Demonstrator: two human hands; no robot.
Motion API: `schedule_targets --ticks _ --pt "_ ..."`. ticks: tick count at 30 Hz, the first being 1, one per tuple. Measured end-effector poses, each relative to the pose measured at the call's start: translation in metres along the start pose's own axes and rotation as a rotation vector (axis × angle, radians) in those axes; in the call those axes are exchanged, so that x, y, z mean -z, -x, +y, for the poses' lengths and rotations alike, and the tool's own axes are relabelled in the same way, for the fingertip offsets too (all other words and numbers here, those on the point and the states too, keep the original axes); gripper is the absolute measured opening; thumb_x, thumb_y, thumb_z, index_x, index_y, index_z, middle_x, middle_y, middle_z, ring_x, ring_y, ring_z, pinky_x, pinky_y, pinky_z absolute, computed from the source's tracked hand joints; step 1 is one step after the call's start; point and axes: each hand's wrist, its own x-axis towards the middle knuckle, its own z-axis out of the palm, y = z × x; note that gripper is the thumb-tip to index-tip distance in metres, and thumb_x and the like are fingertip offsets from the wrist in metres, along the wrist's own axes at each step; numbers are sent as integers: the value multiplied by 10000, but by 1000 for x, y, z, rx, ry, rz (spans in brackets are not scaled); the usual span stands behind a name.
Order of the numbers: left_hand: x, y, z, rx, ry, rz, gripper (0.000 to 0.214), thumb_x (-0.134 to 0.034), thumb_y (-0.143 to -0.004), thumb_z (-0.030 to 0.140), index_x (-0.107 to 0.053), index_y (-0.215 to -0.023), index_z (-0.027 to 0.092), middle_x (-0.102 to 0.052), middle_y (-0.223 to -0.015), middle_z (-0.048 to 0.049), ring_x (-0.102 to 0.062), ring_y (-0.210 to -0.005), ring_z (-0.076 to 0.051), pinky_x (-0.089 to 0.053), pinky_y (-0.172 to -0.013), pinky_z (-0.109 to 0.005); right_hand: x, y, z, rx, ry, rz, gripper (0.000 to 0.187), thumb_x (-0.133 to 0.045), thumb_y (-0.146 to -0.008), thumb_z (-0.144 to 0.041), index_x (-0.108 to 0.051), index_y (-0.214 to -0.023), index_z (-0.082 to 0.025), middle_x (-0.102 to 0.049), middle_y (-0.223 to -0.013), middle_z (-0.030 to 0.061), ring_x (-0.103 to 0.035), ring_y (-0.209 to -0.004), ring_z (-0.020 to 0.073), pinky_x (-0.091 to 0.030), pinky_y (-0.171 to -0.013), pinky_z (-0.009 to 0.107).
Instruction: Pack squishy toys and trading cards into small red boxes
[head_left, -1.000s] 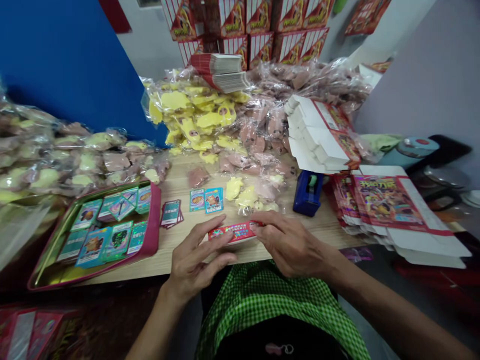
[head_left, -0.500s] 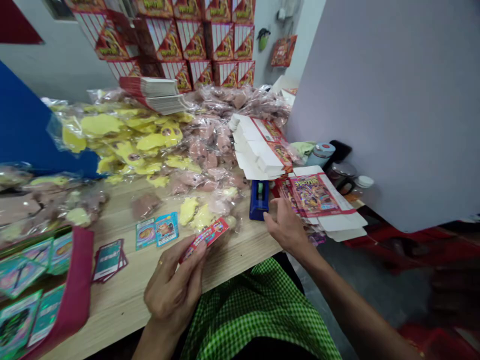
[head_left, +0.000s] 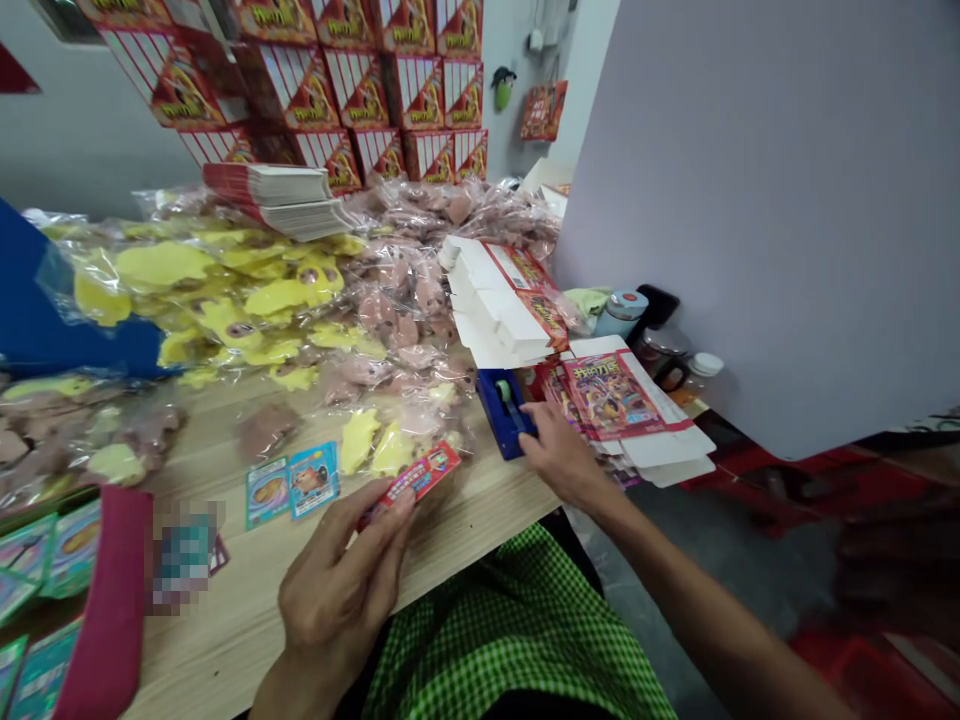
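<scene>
My left hand [head_left: 341,575] is closed around a narrow red box [head_left: 420,480] with printed lettering, held tilted above the table's front part. At the blue tape dispenser [head_left: 504,437], my right hand [head_left: 559,455] has its index finger and thumb apart at the right side, close to the strip of tape running from the green roll [head_left: 503,392]. Whether the fingertips touch the tape is hard to see. Beyond the red box lie yellow figures [head_left: 360,440] in clear bags. To its left are two cards, a green-edged one [head_left: 267,492] and a blue one [head_left: 313,480].
Bagged yellow and pink figures [head_left: 390,300] are heaped at the back. Flat white-and-red cartons [head_left: 502,310] lie behind the dispenser, with a printed carton [head_left: 619,395] at right. A magenta bin [head_left: 112,600] of cards stands at left. Red boxes [head_left: 352,90] are stacked behind.
My right hand has moved onto the dispenser's right side, and the dispenser now sits turned at an angle. My left hand still holds the red box. The view has shifted slightly right.
</scene>
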Motion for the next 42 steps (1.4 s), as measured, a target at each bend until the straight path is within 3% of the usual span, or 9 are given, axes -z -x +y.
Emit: schedule_targets --ticks 4,8,14,23,27,33,35,38,42 --pt "-13 -15 4 -73 77 -40 222 -662 -926 65 -721 -1126 141 -721 -1130 -110 -727 -986 -175 -602 -880 -269 11 -13 9 -170 -140 -77 188 -545 -785 -114 -705 -881 -138 -708 -947 122 -700 -899 258 -562 -788 348" --pt "-18 -20 1 -35 96 -39 202 -661 -932 90 -712 -1119 148 -725 -1113 -102 -732 -969 -175 -618 -839 -267 12 -15 3 -254 -381 -164 160 -533 -784 -138 -655 -882 -172 -714 -796 37 -704 -624 175 -487 -491 216" --pt "-16 -13 2 -18 132 -24 245 -665 -919 58 -704 -1140 156 -717 -1117 -96 -722 -983 -173 -616 -860 -284 13 -3 -2 -216 -558 -111 134 -585 -820 -353 -563 -819 -221 -678 -771 10 -730 -707 210 -578 -584 290" --pt "-17 -15 7 2 111 -41 266 -721 -874 43 -706 -1121 138 -727 -1169 -132 -722 -1047 -204 -614 -935 -345 -18 19 27 -80 -365 135 167 -542 -690 -317 -475 -555 -244 -580 -680 30 -601 -776 243 -509 -746 364" --pt "-16 -19 13 -13 105 -19 226 -702 -888 44 -695 -1104 111 -738 -1128 -151 -729 -1019 -209 -633 -898 -357 0 38 6 58 -305 237 143 -565 -790 -293 -535 -665 -231 -678 -941 94 -622 -1029 285 -475 -899 414" --pt "-14 -20 15 -22 154 -49 199 -654 -917 39 -679 -1089 136 -756 -1101 -128 -739 -1009 -196 -647 -860 -344 11 67 -53 306 -618 -67 141 -543 -992 -288 -654 -940 -218 -630 -666 -11 -569 -559 146 -457 -526 264" --pt "-12 -20 14 -37 158 -44 189 -652 -921 46 -683 -1081 141 -763 -1089 -123 -747 -989 -192 -648 -853 -334 5 68 -68 303 -771 -195 222 -559 -981 -287 -679 -1151 -211 -636 -649 -22 -561 -540 137 -468 -513 253" --pt "-12 -20 12 -25 169 -39 187 -652 -922 59 -679 -1078 159 -773 -1053 -103 -756 -976 -193 -645 -857 -328 -4 67 -83 238 -921 -304 589 -587 -957 -290 -468 -1528 -211 -650 -638 -42 -566 -535 135 -492 -523 256" --pt "-13 -17 12 62 173 -16 262 -665 -916 90 -615 -1160 170 -774 -1043 -81 -756 -946 -177 -637 -833 -289 -13 65 -91 137 -1019 -353 745 -619 -950 -339 -328 -1614 -166 -677 -648 -30 -603 -540 141 -522 -526 269"
